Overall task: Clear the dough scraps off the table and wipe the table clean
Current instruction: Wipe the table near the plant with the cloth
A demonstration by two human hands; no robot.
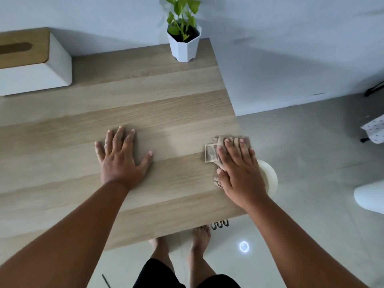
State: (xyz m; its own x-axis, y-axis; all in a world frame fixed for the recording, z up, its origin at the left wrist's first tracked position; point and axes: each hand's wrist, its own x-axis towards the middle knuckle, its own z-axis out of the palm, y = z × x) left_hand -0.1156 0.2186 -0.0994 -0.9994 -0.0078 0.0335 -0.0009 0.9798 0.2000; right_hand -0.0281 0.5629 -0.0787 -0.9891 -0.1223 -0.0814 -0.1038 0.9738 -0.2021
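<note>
Right hand (239, 171) is flat on the wiping cloth (212, 154), fingers straight and close together, pressing it down onto the desk (166, 113). The cloth is folded and bunched, brownish and blurred, showing just past the fingertips and off the thumb side of that hand. It sits right at the desk edge on the outer side of the right hand, and that is the relation everything turns on: the edge runs away from the person, close beside the little finger, with almost no wood left on that side.

Just beyond that edge, partly hidden under the right hand, a round pale container (269, 177) sits lower down; whether it is a bin or a bowl I cannot tell. If scraps are being pushed off, it looks like the catch point.

Left hand (120, 154) lies well apart, toward the inner side, fingers spread wide, palm down on bare wood, holding nothing, probably bracing. No loose dough pieces are plainly visible between the two hands.

My read: the right hand is the working one, far nearer the cloth and the edge, so the stroke belongs to it.
</note>
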